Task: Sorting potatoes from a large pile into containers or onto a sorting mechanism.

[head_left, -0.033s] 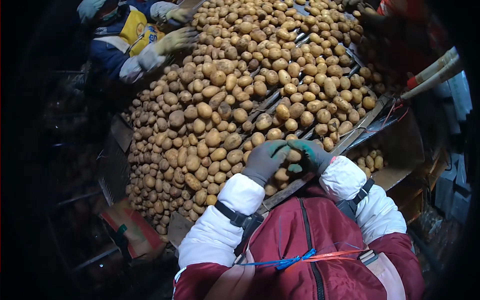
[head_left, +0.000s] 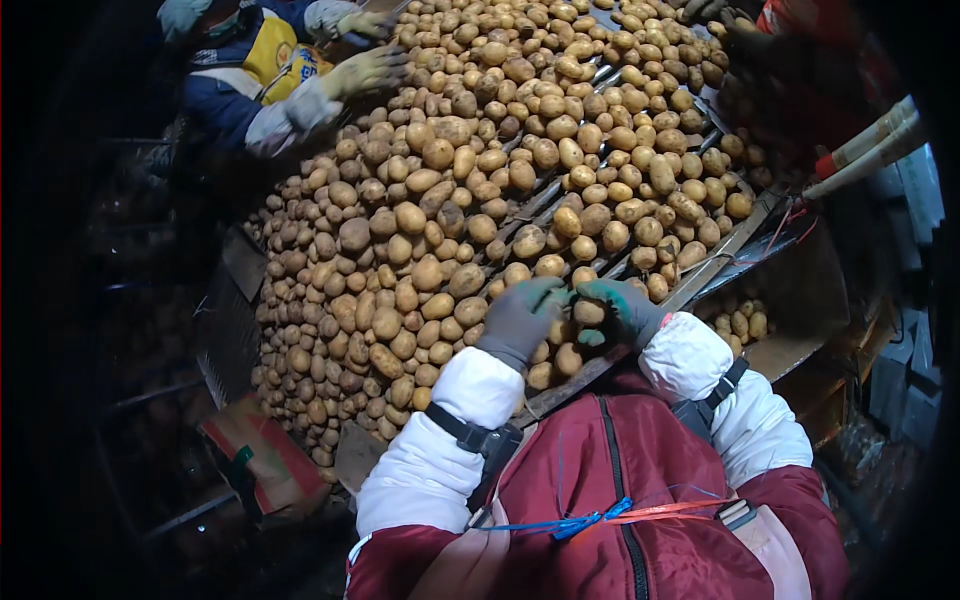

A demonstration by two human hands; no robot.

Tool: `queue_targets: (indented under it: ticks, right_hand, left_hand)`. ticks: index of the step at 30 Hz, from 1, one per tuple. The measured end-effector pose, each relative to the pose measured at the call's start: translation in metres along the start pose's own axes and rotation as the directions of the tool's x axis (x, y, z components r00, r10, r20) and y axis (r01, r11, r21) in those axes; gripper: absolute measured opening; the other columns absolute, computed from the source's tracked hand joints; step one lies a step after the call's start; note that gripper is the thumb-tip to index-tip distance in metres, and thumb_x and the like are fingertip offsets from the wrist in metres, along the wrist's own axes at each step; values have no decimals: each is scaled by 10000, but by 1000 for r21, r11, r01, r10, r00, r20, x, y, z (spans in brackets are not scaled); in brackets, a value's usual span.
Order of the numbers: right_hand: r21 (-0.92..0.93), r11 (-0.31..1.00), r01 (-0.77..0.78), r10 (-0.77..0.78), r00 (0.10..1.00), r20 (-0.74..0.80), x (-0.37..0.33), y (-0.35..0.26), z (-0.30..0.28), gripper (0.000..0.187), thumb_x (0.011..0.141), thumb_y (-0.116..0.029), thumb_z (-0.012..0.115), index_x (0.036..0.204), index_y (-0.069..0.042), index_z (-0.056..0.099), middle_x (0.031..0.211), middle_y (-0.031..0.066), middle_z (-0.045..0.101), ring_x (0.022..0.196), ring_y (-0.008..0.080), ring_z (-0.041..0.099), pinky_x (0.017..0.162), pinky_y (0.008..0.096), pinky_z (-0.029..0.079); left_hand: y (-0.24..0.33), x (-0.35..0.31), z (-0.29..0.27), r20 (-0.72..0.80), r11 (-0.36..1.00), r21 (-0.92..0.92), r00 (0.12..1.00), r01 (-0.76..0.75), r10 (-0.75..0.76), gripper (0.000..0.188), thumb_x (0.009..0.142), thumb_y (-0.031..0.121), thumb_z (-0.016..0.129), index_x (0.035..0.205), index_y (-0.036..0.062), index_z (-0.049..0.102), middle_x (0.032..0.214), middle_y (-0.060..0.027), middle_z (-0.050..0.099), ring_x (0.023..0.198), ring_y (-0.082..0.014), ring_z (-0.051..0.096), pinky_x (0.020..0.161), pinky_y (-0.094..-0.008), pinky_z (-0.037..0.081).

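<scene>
My right hand [head_left: 622, 310], in a grey and green glove, curls its fingers over a potato [head_left: 589, 313], with the thumb below it. Close beside it, at the near edge of a heap of potatoes [head_left: 400, 270], is my left hand [head_left: 522, 318] in the same kind of glove. Its fingers are bent inward, and its palm and whatever it may hold are hidden. A few loose potatoes [head_left: 567, 360] lie just under and between my hands, against a wooden edge board [head_left: 575, 387].
Dark slats [head_left: 540, 210] show through the heap. A box holding potatoes [head_left: 745, 322] stands at the right, near pale poles [head_left: 865, 150]. A co-worker's gloved hand [head_left: 368, 70] reaches in at far left, another person's hand [head_left: 705, 10] at far right. A cardboard box [head_left: 262, 458] sits lower left.
My left hand has drawn slightly left, away from the right hand, opening a gap between their fingertips. At far left the co-worker's hand has shifted a little right and up.
</scene>
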State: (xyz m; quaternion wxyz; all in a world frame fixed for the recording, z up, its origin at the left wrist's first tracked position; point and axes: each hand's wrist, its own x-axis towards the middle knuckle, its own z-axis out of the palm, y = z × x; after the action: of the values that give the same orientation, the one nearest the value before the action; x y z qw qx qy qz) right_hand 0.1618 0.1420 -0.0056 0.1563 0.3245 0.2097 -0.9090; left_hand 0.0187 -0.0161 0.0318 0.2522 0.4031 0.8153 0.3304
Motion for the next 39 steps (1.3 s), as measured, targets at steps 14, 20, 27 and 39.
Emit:
queue_targets:
  ticks: [14,20,27,39]
  right_hand:
    - [-594,586,551,-532,815,232,-18,13,-36,204,819,9,668,1016,-6,720,869,117,707,759,240,708,686,340,587]
    - [-196,928,316,-309,949,65,-31,14,-20,291,975,-171,551,1126,58,648,790,149,680,664,279,701,625,366,597]
    - [-55,992,114,-96,961,259,-8,-11,22,513,1020,-454,496,1205,11,609,927,149,692,645,290,695,546,390,593]
    - [-148,978,150,-125,978,170,-36,-9,21,561,992,-544,517,1269,-60,574,880,145,703,592,271,683,494,367,563]
  left_hand:
    - [-41,86,4,-90,963,246,992,113,-94,479,773,225,691,1239,120,662,1230,-184,639,1147,-340,611,1009,-418,482]
    - [-38,58,-14,-53,919,-315,963,236,-265,462,802,156,676,1249,40,663,1166,-131,692,1009,-196,661,887,-299,523]
    - [24,17,-49,238,193,-914,858,356,-455,448,922,181,536,1323,-15,577,1180,-95,678,1026,-212,675,901,-351,571]
    - [-4,-17,-39,-57,891,-453,998,-22,-4,379,1045,241,495,1311,-4,610,1296,-102,637,1208,-186,576,1055,-312,427]
